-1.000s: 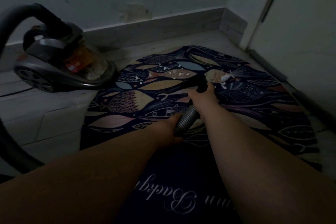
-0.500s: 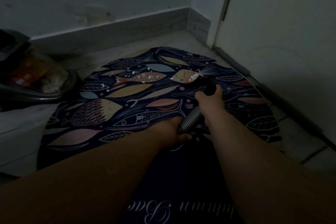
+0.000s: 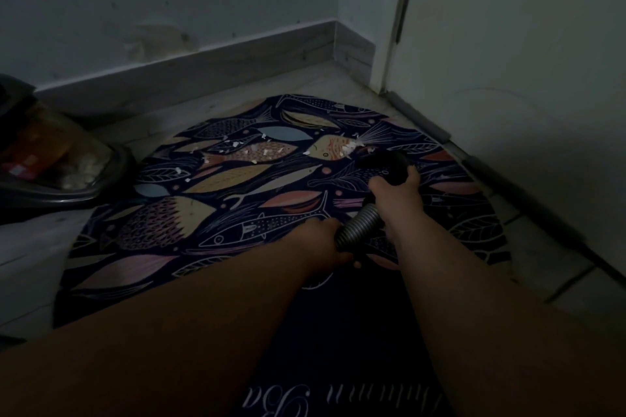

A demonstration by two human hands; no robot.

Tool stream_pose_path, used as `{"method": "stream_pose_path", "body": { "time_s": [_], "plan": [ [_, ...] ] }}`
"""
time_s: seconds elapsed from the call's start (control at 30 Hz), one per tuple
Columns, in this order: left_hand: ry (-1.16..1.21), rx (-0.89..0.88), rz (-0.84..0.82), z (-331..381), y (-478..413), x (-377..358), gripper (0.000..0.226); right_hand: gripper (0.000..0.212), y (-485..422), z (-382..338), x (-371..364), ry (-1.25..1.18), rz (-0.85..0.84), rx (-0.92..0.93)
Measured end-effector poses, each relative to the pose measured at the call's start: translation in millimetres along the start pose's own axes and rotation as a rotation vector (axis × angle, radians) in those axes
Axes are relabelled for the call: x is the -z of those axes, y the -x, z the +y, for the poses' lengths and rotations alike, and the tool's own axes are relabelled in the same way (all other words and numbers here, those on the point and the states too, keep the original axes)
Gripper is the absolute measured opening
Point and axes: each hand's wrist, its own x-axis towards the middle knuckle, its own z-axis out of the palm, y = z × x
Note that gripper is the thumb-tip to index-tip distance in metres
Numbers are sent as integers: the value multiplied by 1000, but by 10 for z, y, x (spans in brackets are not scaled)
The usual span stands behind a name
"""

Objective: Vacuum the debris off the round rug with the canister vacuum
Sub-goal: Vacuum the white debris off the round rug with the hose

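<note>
Navy cloth printed with fish and leaves, the round rug [image 3: 162,223] lies on pale floor tiles [image 3: 548,247] in a dim corner. Its far edge is near the baseboard [image 3: 203,68] and its right side is near a white door [image 3: 508,61]. Watching from my remote station, I see two bare forearms reach out over it. The right hand [image 3: 396,200] is clenched around the black hose end [image 3: 388,164], thumb and fingers wrapped over it. The mouth of the hose end points at a cluster of white scraps [image 3: 352,145] on a yellow fish; I cannot tell whether it touches the rug. More white scraps are scattered to the left, across an orange fish. The left hand [image 3: 321,240] grasps the grey ribbed hose [image 3: 359,225] just behind the right hand, fingers curled under it. The canister vacuum [image 3: 67,173] sits on the tiles at the left edge of the view, just beside the rug and partly cut off. White bits show through its clear dust bin. White script lettering crosses the dark cloth nearest the camera, between the forearms; I cannot read it whole.
</note>
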Motion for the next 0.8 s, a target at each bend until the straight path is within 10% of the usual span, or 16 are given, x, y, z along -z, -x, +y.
{"method": "stream_pose_path", "body": {
  "time_s": [0.8],
  "plan": [
    [36, -28, -1, -138, -222, 190, 89, 82, -239, -195, -355, -17, -7, 14]
  ]
}}
